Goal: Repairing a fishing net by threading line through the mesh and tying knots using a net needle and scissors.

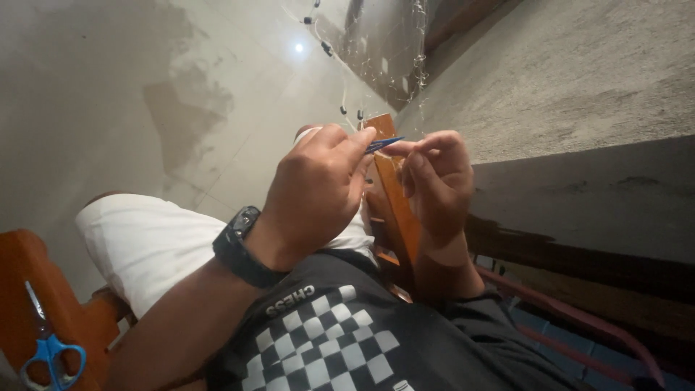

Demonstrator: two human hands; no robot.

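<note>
Hands meet at the middle of the view, raised above the lap. The left hand (315, 192), with a dark wristwatch (239, 246) on its wrist, has thumb and forefinger pinched narrow on a thin blue needle-like tool (384, 143), whose tip points toward the right hand (434, 177). The right hand's fingers are curled close, thumb and forefinger tips pressed together just beside the tool's tip; whether they grip a strand cannot be told. Fine pale netting (376, 58) with small dark beads — hung along its threads — stretches from the hands up toward the wall, where a bright spot of light shows. Behind the hands stands an orange-brown wooden post (394, 195), partly hidden by the fingers. Below, the person's dark shirt (340, 340) bears a black-and-white chequered patch with a short line of pale lettering above it, set at the chest. White shorts (145, 242) cover the knee at the left. On the orange wooden seat (22, 268) at the lower left corner lie blue-handled scissors (47, 347), blades shut and pointing upward, well apart from both hands. Grey concrete floor (565, 72) fills the right side.
</note>
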